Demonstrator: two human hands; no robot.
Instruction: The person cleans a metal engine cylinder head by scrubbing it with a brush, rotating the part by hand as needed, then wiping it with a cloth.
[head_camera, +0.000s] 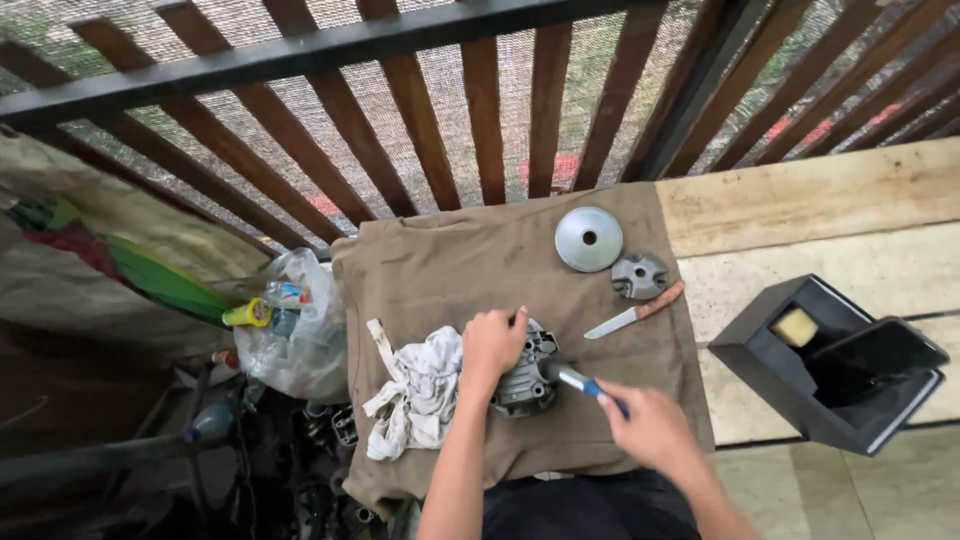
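Currently: left hand (492, 343) sits on top of a grey metal engine part (527, 372), fingers curled over its upper edge, pinning it to the brown cloth (450, 260) spread over the worktop (800, 200). The part lies near the cloth's centre, slightly toward 6 o'clock.

Right hand (652, 428) comes in from 5 o'clock, fingers wrapped round the blue handle of a small brush (575, 379); the brush tip touches the part's right side.

White rag (420, 390), crumpled, lies just beside the part at 9 o'clock, touching the left wrist area.

At 1 o'clock from the part: a round silver disc (588, 238) with a centre hole, a smaller grey cast piece (639, 275) just beside it, and a knife (634, 312) with a brownish handle lying diagonally below them. All three are apart from the hands.

At 3 o'clock, off the cloth: black box (790, 370) with a dark flat device leaning in it.

At 9 o'clock, off the worktop edge: clear plastic bag (295, 340) holding small containers.

Wooden slat railing (480, 110) runs across 12 o'clock.
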